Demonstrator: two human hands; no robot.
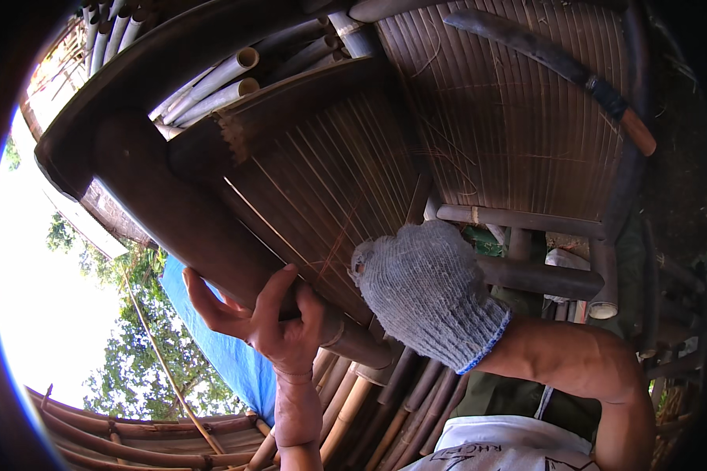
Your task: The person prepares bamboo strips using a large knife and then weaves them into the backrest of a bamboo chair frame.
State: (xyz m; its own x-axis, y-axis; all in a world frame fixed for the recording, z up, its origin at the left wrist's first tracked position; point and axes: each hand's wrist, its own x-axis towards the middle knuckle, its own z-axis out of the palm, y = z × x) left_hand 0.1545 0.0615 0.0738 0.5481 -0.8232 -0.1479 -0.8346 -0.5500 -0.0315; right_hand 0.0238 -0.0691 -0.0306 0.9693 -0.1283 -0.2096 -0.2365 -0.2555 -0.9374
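Observation:
A dark bamboo chair or bench frame fills the middle, with a panel of thin bamboo slats [314,173] along its side. My bare left hand [267,318] grips the thick dark bamboo pole [188,212] at the panel's left edge, thumb on one side and fingers on the other. Over the lower end of the slats is my right hand [428,290], in a grey knitted glove with a blue cuff edge. Its fingers are curled in, and whatever they hold is hidden. Thin reddish strands [334,251] lie across the slats beside the glove.
A long curved blade with a wooden handle [558,63] rests on the slatted seat [511,133]. Cut bamboo poles [220,82] are stacked behind the frame. More poles [401,408] lie below, and a blue tarp [220,345] hangs at the left.

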